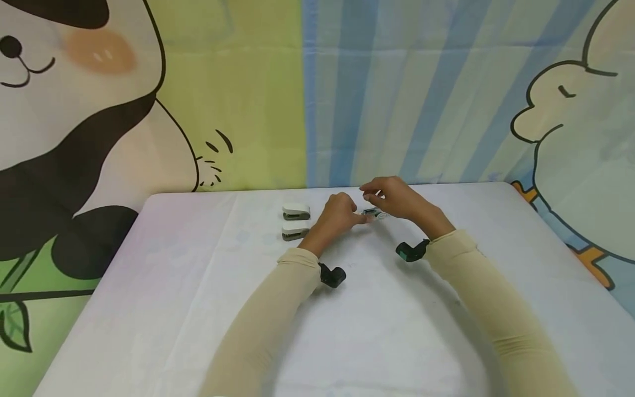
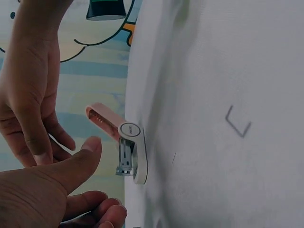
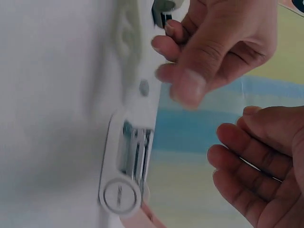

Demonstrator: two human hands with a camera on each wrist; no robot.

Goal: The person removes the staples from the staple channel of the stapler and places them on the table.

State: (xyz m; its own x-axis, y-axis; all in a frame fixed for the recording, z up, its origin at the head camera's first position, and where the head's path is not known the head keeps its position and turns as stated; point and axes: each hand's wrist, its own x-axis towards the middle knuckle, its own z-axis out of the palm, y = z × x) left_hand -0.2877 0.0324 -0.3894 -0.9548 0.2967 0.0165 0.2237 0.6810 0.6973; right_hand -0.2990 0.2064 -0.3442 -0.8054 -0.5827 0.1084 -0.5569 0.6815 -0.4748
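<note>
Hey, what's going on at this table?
A person's left hand and right hand are close to an open stapler on the white table, its pink arm swung up. Neither hand visibly grips it. Two more staplers sit over to the person's left.

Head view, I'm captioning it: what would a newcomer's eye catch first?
Probably the huge cartoon animal on the backdrop, far left. Next, the left hand and right hand beside an opened stapler near the far edge of the table; two white staplers sit left of them.

white table [image 1: 163, 286] against a cartoon backdrop [image 1: 278, 94] with panda [image 1: 84, 149] and blue stripes [image 1: 351, 94]
</note>
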